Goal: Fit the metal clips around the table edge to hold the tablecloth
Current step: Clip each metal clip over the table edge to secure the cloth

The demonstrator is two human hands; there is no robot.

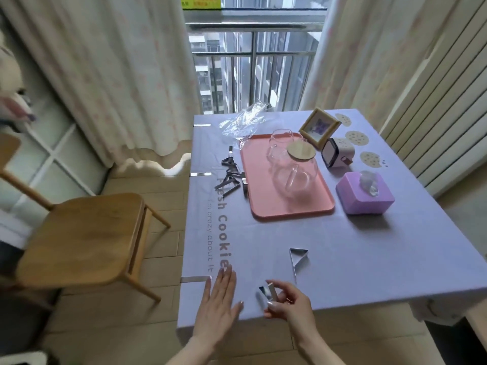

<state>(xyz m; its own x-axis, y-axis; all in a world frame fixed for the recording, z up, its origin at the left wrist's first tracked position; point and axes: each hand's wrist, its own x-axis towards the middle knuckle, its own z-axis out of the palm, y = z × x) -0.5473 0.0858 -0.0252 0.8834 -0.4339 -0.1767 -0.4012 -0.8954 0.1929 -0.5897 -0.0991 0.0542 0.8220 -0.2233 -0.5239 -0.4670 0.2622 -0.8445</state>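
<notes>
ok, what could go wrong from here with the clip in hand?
1. The right hand pinches the metal clip by fingertips only; it may slip or nip a finger when pushed onto the edge.
2. The left hand lies flat on the tablecloth; if the cloth drags, the glass teapot on the pink tray could shift.
3. The loose clip lies just beyond that hand and could be swept off.

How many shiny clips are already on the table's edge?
3, all on the left edge: far clip, middle clip, near clip by the left hand. Others may be hidden.
</notes>
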